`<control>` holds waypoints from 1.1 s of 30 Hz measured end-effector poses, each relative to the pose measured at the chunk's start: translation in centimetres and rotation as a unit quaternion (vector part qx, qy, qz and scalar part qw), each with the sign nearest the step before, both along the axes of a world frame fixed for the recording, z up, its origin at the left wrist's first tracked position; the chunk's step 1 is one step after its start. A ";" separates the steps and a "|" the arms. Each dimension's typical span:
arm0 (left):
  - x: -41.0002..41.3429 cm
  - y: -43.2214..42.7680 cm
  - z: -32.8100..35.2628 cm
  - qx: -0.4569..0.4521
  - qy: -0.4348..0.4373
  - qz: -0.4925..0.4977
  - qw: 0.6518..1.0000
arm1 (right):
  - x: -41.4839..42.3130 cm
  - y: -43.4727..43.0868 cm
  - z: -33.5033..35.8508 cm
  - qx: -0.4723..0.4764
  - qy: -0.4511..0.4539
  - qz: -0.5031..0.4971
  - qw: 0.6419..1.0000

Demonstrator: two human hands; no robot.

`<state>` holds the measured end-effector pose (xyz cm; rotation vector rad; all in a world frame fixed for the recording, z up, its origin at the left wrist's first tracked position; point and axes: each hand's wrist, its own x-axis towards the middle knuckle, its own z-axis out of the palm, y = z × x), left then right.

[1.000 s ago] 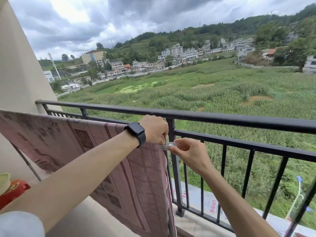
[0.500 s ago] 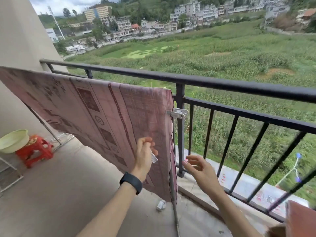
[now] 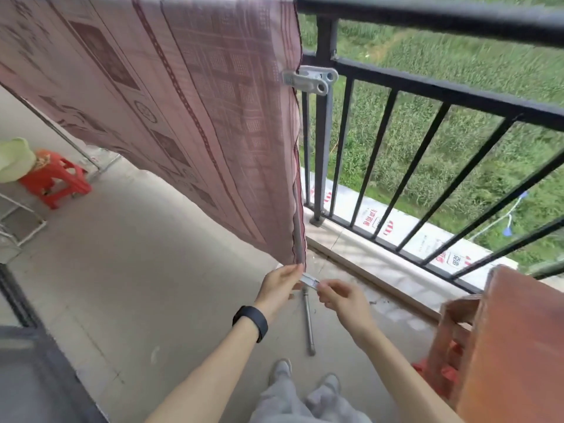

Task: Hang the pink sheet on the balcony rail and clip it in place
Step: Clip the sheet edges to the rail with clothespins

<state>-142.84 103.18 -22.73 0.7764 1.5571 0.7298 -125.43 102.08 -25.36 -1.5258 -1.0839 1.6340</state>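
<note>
The pink patterned sheet (image 3: 189, 96) hangs down in front of the black balcony rail (image 3: 427, 16). A grey-white clip (image 3: 308, 79) grips the sheet's right edge near the top, beside a rail post. My left hand (image 3: 279, 285), with a black watch on the wrist, pinches the sheet's bottom right corner. A small white piece (image 3: 311, 281) spans between my hands; whether it is a clip or a tag I cannot tell. My right hand (image 3: 338, 297) pinches its right end.
A metal pole (image 3: 307, 325) runs down behind the sheet's edge to the floor by my feet. A brown wooden stool (image 3: 518, 346) stands at the right. At the left, a red plastic stool (image 3: 55, 181) carries a pale green basin (image 3: 13, 160).
My view has tipped down and closer. Both hands dropped from the clip on the sheet's edge to its bottom corner, where they now meet on the small white piece.
</note>
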 end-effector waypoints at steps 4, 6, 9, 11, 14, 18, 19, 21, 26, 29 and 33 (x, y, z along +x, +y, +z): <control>-0.1 -1.3 -1.0 -0.019 -0.005 0.004 1.000 | 1.2 -0.5 -1.3 0.044 -0.040 0.010 0.998; 0.1 -1.6 -1.2 -0.003 0.000 -0.004 1.000 | 1.6 -0.7 -1.5 0.052 -0.035 -0.003 0.998; 0.4 -1.5 -1.5 0.026 0.014 0.014 0.999 | 1.6 -1.1 -1.7 0.016 0.015 -0.045 0.999; 0.7 -1.3 -1.7 0.030 0.024 0.042 0.998 | 1.1 -1.2 -1.8 -0.055 0.079 -0.082 0.992; 1.2 -1.2 -2.3 0.009 -0.016 0.030 0.999 | 0.1 -1.0 -2.1 -0.118 0.111 -0.068 0.984; 0.9 -0.9 -3.6 -0.016 -0.004 -0.042 0.999 | -1.1 -0.2 -2.3 -0.112 0.106 -0.098 0.983; 0.5 -0.6 -3.9 -0.019 0.015 -0.078 0.997 | -1.3 -0.1 -2.6 -0.109 0.097 -0.103 0.984; -0.3 0.4 -4.6 -0.024 0.065 -0.157 0.985 | -2.0 0.3 -3.3 -0.113 0.085 -0.115 0.983; -3.8 5.3 -7.1 -0.020 0.249 -0.198 0.948 | -2.8 2.6 -5.8 -0.173 0.104 -0.203 0.958; -5.5 8.6 -8.5 -0.038 0.284 -0.169 0.943 | -2.9 4.3 -8.1 -0.190 0.086 -0.222 0.952; -5.5 12.0 -12.6 -0.061 0.268 -0.150 0.950 | -2.9 7.5 -11.7 -0.171 0.012 -0.156 0.973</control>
